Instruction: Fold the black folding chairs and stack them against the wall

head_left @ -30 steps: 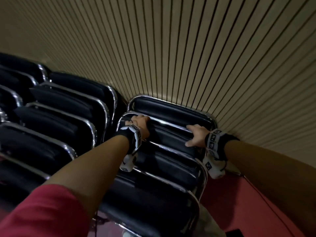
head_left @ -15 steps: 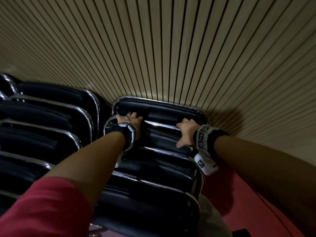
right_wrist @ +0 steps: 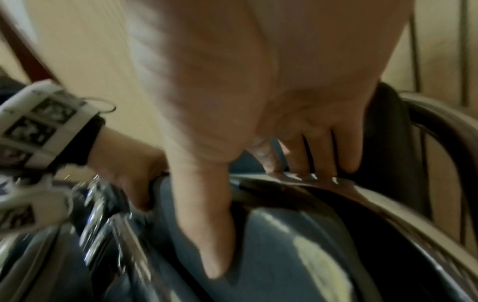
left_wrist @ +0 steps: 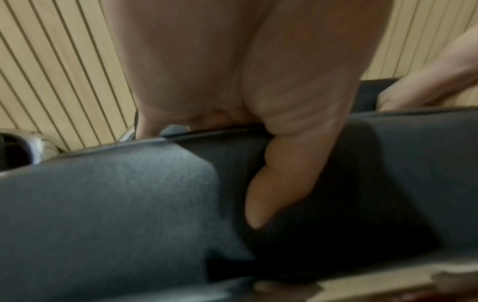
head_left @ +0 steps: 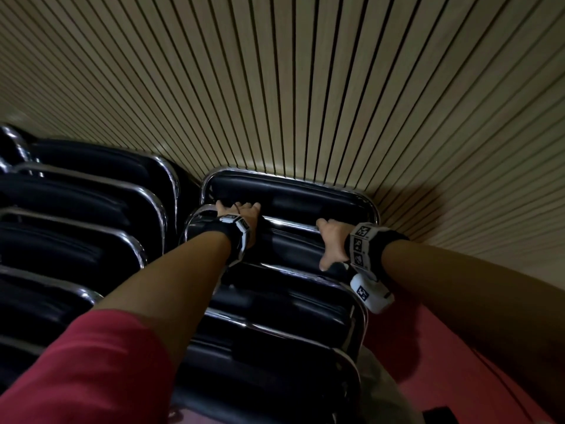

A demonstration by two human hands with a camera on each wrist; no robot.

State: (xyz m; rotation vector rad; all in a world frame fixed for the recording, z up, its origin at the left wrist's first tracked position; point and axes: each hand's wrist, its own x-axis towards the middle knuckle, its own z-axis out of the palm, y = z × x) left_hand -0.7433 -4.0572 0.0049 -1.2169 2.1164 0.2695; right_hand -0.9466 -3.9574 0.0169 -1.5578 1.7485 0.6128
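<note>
Here we grip the second folded chair in the right-hand stack at its chrome top rail, left hand and right hand clamped apart, and should press evenly until it lies flush toward the slatted wall.

The left hand is being shifted leftward along the chrome top rail of the second folded chair, away from the right hand, so that the gap between the two hands is being widened compared with a second ago. The neighbouring stack of folded chairs is being carried toward the left edge of the head view as the view is being swung rightward. More of the slatted wall is being brought into view above the chairs.
</note>
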